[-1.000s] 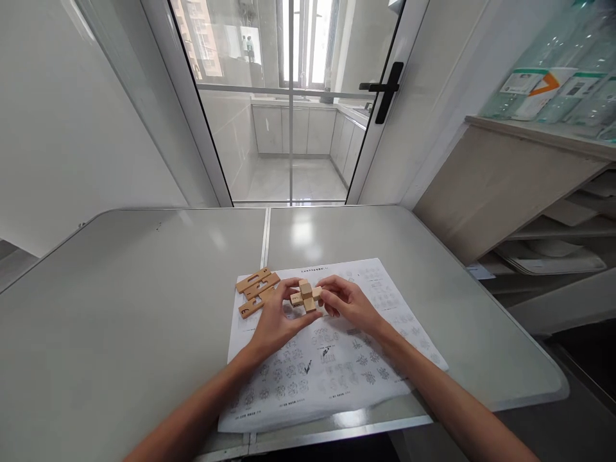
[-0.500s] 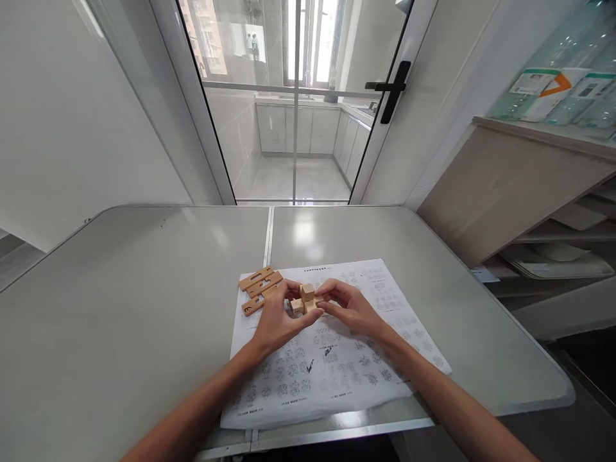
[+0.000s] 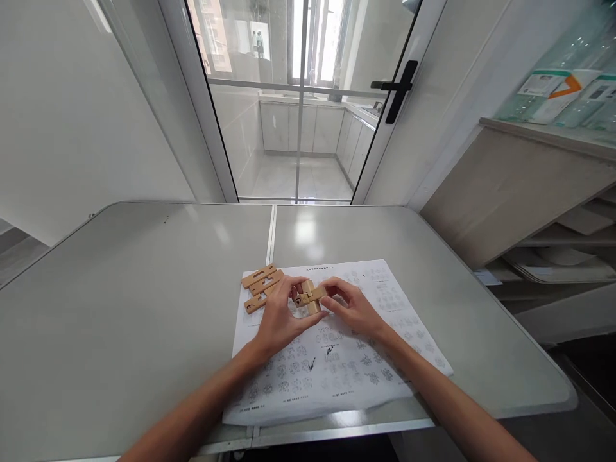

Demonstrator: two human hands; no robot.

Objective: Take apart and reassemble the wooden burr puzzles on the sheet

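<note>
Between my two hands, over the printed sheet (image 3: 346, 385), is a small cross of interlocked wooden puzzle pieces (image 3: 312, 296). One piece lies crosswise and bears a dark letter at its left end. My left hand (image 3: 282, 314) is closed around the cross from the left, its thumb along the near side. From the right, the thumb and fingers of my right hand (image 3: 353, 308) pinch the crosswise piece's end. Several loose, notched wooden pieces (image 3: 260, 280) lie by my left hand at the sheet's upper left corner, some with dark marks.
The sheet, covered with small line drawings, lies on a grey table (image 3: 144, 321) with a metal seam. Beyond stands a glass door (image 3: 279, 128) with a black handle (image 3: 399, 90). At right, a shelf (image 3: 543, 141) holds plastic bottles (image 3: 553, 90).
The wooden pieces have been turned in my hands, so the lettered crosswise piece now faces up. Both hands stay in nearly the same place, and the loose pieces have not moved.
</note>
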